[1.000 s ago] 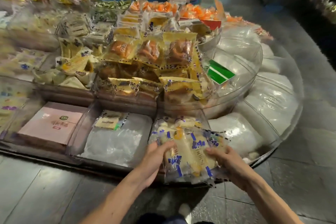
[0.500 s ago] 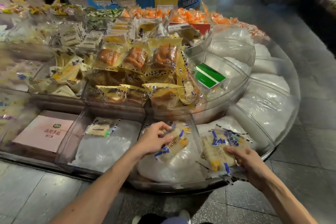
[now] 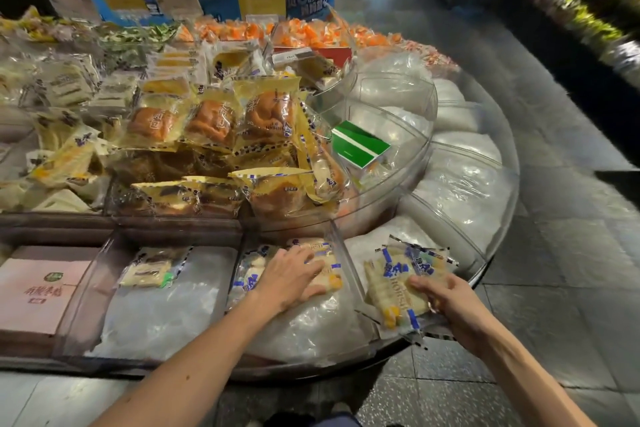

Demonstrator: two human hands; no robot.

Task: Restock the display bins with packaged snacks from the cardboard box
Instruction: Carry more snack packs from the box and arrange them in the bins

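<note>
The round display stand point(image 3: 491, 246) filled most of your view, and the green box point(image 3: 360, 146) lying in one of its upper clear tubs serves as the reference for every position below.

- Left of the green box, and touching its tub, bread packets point(image 3: 214, 121) in yellow wrappers were heaped high.
- Right of the green box and curving round toward you, the outer ring of compartments held white plastic padding point(image 3: 464, 191).
- Far left of the green box and nearer to you, a pink box point(image 3: 38, 291) lay flat in its own compartment.
- Directly nearer to you than the green box, on the lower tier, sat the front bin point(image 3: 348, 263), lined with the same padding.
- The bin packets point(image 3: 247, 270), white with blue markings, lay at the back of that bin.
- The held packets point(image 3: 398, 284), of the same kind, sat just right of the bin's divider, over the neighbouring compartment, nearer to you than the green box.

Your left hand point(image 3: 291, 277) rested on the bin packets with its fingers spread and laid flat, gripping nothing. Your right hand point(image 3: 446, 298) gripped the held packets at their near edge, fingers curled round them. The two hands were apart, with the divider between them.
</note>
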